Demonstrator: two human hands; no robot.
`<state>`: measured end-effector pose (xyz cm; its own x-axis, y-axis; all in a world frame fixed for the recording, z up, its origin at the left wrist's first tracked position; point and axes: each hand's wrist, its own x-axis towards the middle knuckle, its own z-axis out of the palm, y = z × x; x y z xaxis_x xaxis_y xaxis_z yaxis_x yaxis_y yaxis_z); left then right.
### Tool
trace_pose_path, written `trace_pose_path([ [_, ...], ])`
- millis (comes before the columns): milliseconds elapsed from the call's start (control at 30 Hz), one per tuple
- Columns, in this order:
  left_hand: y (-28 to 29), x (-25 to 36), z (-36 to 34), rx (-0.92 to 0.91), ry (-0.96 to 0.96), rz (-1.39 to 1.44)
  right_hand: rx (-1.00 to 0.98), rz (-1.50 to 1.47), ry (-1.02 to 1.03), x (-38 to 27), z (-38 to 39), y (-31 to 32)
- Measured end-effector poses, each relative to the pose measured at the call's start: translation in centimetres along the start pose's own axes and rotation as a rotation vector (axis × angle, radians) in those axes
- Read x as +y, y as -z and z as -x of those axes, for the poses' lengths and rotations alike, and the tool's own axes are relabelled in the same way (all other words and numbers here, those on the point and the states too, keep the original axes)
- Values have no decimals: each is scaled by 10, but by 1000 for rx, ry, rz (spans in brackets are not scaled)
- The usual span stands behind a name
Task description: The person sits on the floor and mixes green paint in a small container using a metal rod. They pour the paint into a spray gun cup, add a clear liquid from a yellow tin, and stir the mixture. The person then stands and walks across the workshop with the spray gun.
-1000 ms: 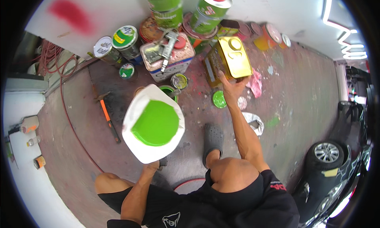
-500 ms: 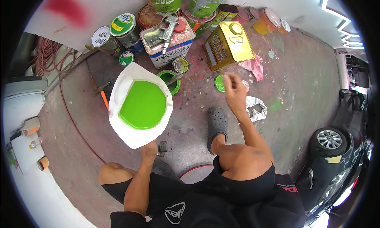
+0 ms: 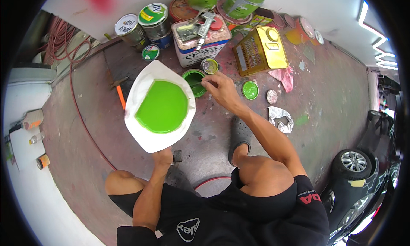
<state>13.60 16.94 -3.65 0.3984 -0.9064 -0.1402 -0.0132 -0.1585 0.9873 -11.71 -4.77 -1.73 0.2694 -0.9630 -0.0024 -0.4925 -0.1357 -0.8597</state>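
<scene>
My left hand holds up a white paper funnel from beneath, its fingers mostly hidden under the near edge. Bright green paint pools inside the funnel. Beside that hand a dark grey knob-like part sticks out. With fingertips pinched together, my right hand grips the end of a stirring stick at the rim of an open can of green paint; the fingers cover most of the stick. Right of this hand lies a round lid smeared with green paint.
Behind the open can stand a white rectangular tin with a spray gun on top, a gold tin and several paint cans. A hammer and red hose lie left. White cloth lies right; a dark car stands farther right.
My right hand has swung left from above the green lid to the open can and taken hold of the stick. The view has shifted slightly; my left hand still holds the funnel.
</scene>
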Motion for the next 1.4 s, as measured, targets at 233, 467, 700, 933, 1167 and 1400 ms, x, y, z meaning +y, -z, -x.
trace_pose_path([
  [233, -9, 4, -2, 24, 0, 46, -164, 259, 409, 2, 33, 17],
  [467, -6, -8, -1, 40, -22, 102, -262, 422, 600, -5, 60, 39],
  [700, -17, 37, -7, -46, 40, 256, -317, 523, 637, -18, 95, 70],
  [933, -20, 47, -12, -48, 42, 255, -318, 520, 650, -41, 112, 89],
  [1167, -14, 35, -11, -54, 53, 215, 11, 303, 366, -54, 123, 86],
  [1400, -21, 43, -13, -25, 98, 235, 345, -421, -432, -18, 87, 50],
])
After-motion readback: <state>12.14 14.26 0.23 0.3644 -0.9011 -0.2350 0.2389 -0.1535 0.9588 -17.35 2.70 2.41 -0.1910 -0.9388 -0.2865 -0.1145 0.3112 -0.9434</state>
